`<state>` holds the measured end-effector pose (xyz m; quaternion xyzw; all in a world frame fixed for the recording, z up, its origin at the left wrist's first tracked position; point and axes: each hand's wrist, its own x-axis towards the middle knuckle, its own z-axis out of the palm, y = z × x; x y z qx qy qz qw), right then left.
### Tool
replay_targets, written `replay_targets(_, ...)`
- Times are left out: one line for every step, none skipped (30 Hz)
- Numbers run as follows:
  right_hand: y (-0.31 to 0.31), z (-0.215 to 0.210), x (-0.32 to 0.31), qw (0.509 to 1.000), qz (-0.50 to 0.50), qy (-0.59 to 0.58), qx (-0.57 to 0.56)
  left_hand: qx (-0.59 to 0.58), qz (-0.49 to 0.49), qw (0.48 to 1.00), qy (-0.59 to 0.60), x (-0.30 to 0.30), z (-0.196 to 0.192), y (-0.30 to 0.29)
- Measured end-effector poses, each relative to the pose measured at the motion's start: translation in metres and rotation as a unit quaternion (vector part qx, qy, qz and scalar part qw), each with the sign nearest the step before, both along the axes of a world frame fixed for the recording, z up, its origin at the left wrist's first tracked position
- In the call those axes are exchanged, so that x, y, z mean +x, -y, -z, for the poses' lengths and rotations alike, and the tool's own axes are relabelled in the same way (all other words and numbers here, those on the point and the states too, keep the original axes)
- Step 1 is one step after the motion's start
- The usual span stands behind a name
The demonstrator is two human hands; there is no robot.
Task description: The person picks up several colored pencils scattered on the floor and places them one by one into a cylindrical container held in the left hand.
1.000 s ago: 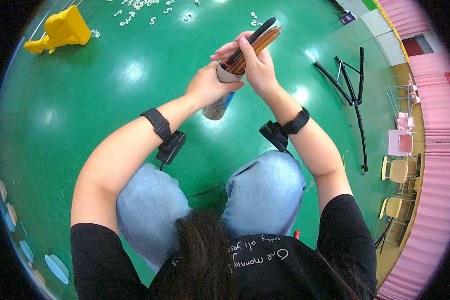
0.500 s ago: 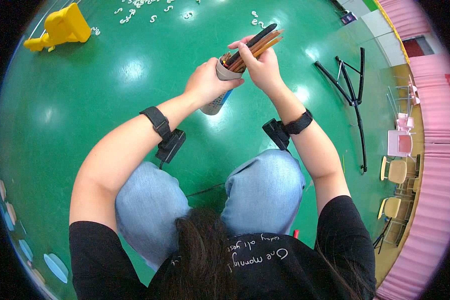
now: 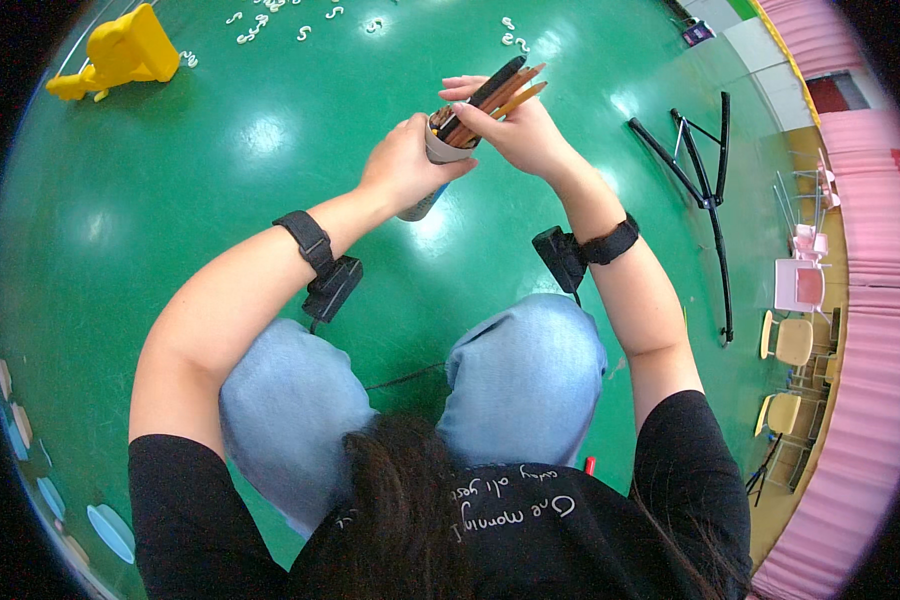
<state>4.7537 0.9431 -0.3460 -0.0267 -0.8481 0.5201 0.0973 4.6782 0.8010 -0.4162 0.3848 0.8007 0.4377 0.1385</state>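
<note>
My left hand (image 3: 403,165) is wrapped around a tilted cylindrical pencil holder (image 3: 448,152) with a pale rim and a partly blue side. Most of its side is hidden by that hand. Out of its mouth stick several brown wooden pencils (image 3: 497,101), one yellow-orange pencil and a thicker black pen (image 3: 497,84), all leaning up to the right. My right hand (image 3: 521,128) closes on the pencils just above the rim, thumb in front and fingers behind. Their lower ends are inside the holder.
Small white S-shaped pieces (image 3: 304,33) lie scattered on the green floor (image 3: 240,260), beyond my hands. A yellow plastic object (image 3: 135,52) sits at far left, a black folding stand (image 3: 711,205) at right. Small chairs (image 3: 794,343) line the pink curtain. A red item (image 3: 590,466) lies near my leg.
Both hands have shifted slightly left with the holder. The pencils and pen stick out less and have dropped deeper into it. My right hand's fingers are more stretched out behind them.
</note>
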Motion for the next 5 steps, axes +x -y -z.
replay_targets(0.0022,-0.0005,-0.0001,0.999,0.016,0.006,0.027,0.008,0.002,1.0,-0.002,0.0008,0.0006,-0.0003)
replay_targets(0.0033,0.0004,-0.0006,0.998,0.029,0.002,0.049,0.016,0.004,1.0,-0.004,0.0014,-0.0004,-0.0003)
replay_targets(0.0042,0.0016,-0.0009,0.998,0.029,0.002,0.049,0.016,0.004,1.0,-0.004,0.0021,-0.0014,-0.0008)
replay_targets(0.0052,0.0034,-0.0007,0.999,0.035,0.004,0.031,0.018,0.003,1.0,-0.004,0.003,-0.0023,-0.0019)
replay_targets(0.0055,0.0046,-0.0003,0.999,0.04,0.006,0.013,0.02,-0.001,1.0,-0.004,0.0041,-0.004,-0.0039)
